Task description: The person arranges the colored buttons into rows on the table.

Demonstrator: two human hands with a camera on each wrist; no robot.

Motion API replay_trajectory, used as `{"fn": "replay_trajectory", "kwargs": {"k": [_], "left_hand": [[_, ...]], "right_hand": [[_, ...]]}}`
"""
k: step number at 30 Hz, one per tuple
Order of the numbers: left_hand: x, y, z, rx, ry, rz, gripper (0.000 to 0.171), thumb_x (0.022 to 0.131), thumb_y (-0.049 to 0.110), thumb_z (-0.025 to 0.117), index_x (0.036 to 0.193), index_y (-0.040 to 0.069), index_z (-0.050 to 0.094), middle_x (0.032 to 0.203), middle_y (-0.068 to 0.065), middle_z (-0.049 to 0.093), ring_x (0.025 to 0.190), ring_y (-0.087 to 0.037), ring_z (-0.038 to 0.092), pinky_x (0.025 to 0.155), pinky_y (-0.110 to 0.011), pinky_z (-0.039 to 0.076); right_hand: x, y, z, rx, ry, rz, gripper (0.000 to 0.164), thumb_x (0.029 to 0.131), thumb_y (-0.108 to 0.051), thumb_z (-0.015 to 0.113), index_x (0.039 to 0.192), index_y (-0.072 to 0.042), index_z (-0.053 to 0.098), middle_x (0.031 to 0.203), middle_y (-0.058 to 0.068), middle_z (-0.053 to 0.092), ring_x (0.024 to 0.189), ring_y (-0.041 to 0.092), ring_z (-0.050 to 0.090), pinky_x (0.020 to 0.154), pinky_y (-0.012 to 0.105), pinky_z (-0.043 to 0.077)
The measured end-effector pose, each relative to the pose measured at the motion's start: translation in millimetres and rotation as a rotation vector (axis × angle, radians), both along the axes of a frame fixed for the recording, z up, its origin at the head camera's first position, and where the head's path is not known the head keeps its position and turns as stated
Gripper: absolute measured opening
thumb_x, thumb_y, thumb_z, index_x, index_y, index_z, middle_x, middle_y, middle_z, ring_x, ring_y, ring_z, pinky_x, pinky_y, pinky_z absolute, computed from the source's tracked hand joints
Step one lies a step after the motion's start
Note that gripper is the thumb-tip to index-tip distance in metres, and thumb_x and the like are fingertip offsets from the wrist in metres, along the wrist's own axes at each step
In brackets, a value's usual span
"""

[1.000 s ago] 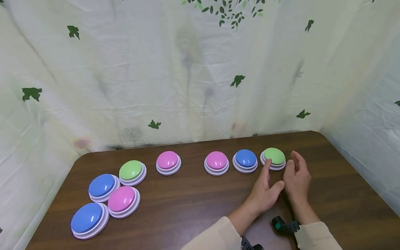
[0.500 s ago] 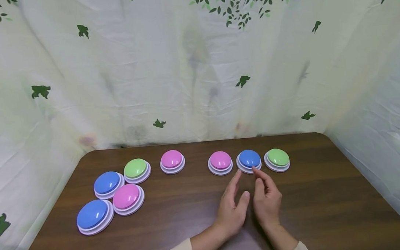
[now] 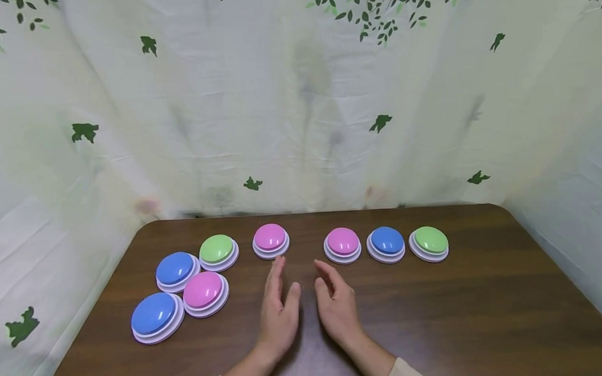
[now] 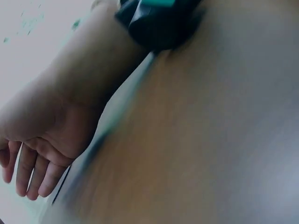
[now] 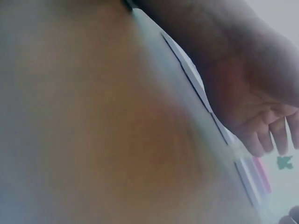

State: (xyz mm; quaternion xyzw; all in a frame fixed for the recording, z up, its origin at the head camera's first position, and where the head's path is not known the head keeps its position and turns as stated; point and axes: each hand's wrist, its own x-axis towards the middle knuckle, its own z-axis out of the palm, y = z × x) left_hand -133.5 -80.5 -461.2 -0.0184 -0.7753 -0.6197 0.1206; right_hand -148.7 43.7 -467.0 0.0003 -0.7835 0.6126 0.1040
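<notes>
In the head view both bare hands are raised over the middle of the table, palms facing each other with a gap between. My left hand (image 3: 279, 316) holds nothing; its straight fingertips overlap the base of the far pink button (image 3: 270, 237). Fingers slightly bent, my right hand (image 3: 338, 311) is empty too, its fingertips just short of another pink button (image 3: 342, 241). A blue button (image 3: 387, 241) and a green button (image 3: 431, 240) continue that row to the right. Each wrist view shows the palm and loose fingers of its own hand, with nothing in them.
At the left a second green button (image 3: 216, 249), a blue button (image 3: 175, 269), a pink button (image 3: 203, 291) and a larger-looking blue button (image 3: 153, 314) stand clustered close together. Behind the brown table (image 3: 475, 326) hangs a pale leaf-patterned curtain (image 3: 278, 100), wrapping round both sides.
Both hands have moved left together, from around the right-hand green button, past the blue one, to the middle. The head view has turned slightly left; the buttons keep their arrangement.
</notes>
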Motion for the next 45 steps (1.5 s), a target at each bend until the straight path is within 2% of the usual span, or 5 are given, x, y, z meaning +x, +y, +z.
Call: {"fn": "replay_trajectory", "kwargs": {"k": [3,7,15,31,45], "left_hand": [[-23.0,-11.6,-1.2,-0.015,-0.007,0.093,0.060,0.100,0.007,0.055,0.157,0.002,0.035,0.167,-0.016,0.029,0.157,-0.031,0.022,0.127,-0.052,0.024],[-48.7,-23.1,-3.3,-0.014,-0.061,0.152,0.063,0.102,0.013,0.054,0.159,0.003,0.029,0.170,-0.017,0.021,0.159,-0.032,0.016,0.129,-0.055,0.018],[-78.4,-32.5,-2.2,0.000,-0.122,0.243,0.068,0.102,0.023,0.054,0.161,0.004,0.026,0.171,-0.020,0.012,0.160,-0.032,0.011,0.130,-0.055,0.015],[-85.3,-39.1,-3.3,-0.002,-0.192,0.204,0.069,0.104,0.025,0.050,0.162,0.002,0.021,0.167,-0.020,0.028,0.156,-0.033,0.026,0.129,-0.052,0.020],[-83.1,-39.9,-1.0,0.013,-0.208,0.198,0.065,0.105,0.025,0.048,0.161,0.003,0.023,0.166,-0.019,0.030,0.155,-0.033,0.027,0.128,-0.052,0.022]], "right_hand": [[-20.2,-19.9,-1.9,-0.018,-0.002,0.043,0.040,0.101,-0.007,0.055,0.140,-0.008,0.060,0.141,0.012,0.064,0.133,0.027,0.060,0.112,0.043,0.049],[-48.9,-44.8,-3.7,-0.076,-0.004,0.068,0.045,0.101,-0.007,0.052,0.146,-0.007,0.054,0.147,0.015,0.059,0.139,0.030,0.055,0.115,0.045,0.045],[-81.9,-72.9,-2.1,-0.028,-0.013,0.092,0.054,0.100,-0.011,0.052,0.154,-0.010,0.044,0.155,0.014,0.051,0.144,0.026,0.049,0.120,0.044,0.040],[-85.5,-75.3,-2.8,0.129,-0.018,0.074,0.054,0.099,-0.014,0.054,0.152,-0.008,0.047,0.149,0.017,0.057,0.138,0.033,0.054,0.118,0.051,0.042],[-86.4,-73.0,-6.0,0.079,-0.026,0.054,0.050,0.099,-0.013,0.054,0.150,-0.011,0.051,0.149,0.013,0.058,0.138,0.028,0.055,0.117,0.045,0.044]]}}
